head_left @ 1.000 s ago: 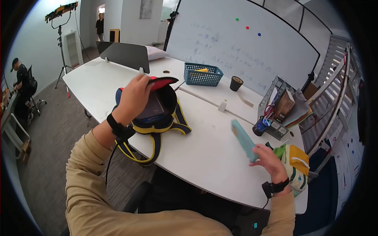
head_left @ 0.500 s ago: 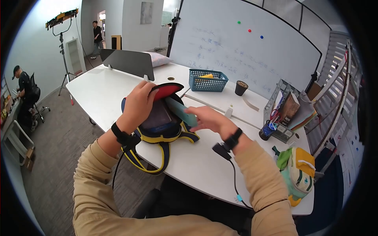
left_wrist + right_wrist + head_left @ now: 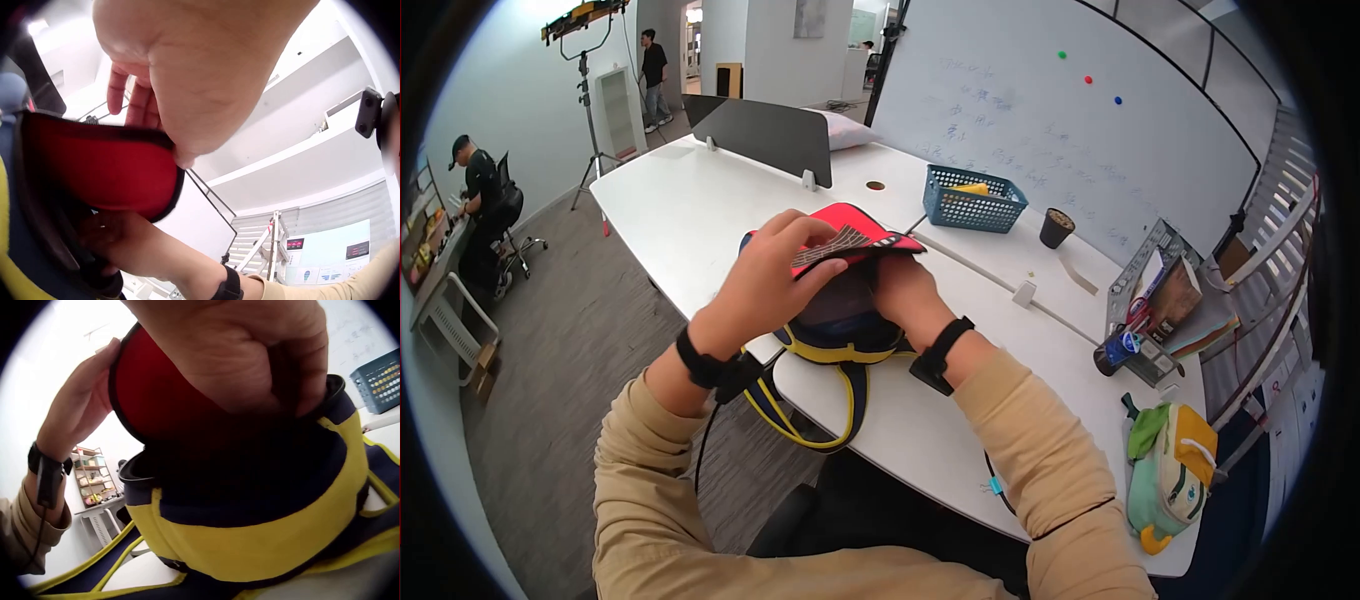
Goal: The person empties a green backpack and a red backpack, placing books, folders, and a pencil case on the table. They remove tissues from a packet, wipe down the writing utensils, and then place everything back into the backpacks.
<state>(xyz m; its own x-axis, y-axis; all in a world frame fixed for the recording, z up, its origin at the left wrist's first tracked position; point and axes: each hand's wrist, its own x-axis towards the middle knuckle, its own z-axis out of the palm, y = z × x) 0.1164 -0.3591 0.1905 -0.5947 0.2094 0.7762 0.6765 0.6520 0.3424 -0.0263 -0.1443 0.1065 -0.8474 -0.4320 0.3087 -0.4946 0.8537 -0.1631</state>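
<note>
A small navy and yellow backpack (image 3: 830, 345) sits at the table's near edge with its red-lined top flap (image 3: 125, 169) lifted. My left hand (image 3: 765, 280) holds that flap by its edge, thumb on the red lining and fingers on the outer side. My right hand (image 3: 907, 295) reaches into the backpack's opening, under the flap. In the right wrist view the right hand (image 3: 250, 356) bends down into the dark inside, its fingertips hidden. The teal case is out of sight, and I cannot tell if the right hand still grips it.
A green and yellow bag (image 3: 1170, 480) lies at the table's right end. Behind it stand a pen cup (image 3: 1115, 352) and a file rack (image 3: 1145, 270). A blue basket (image 3: 975, 205), a small pot (image 3: 1056, 228) and a dark divider (image 3: 760, 135) stand farther back.
My right hand has carried the teal case from the table's right side leftward to the backpack and down into its opening. My left hand keeps hold of the flap, now tipped lower over the opening.
</note>
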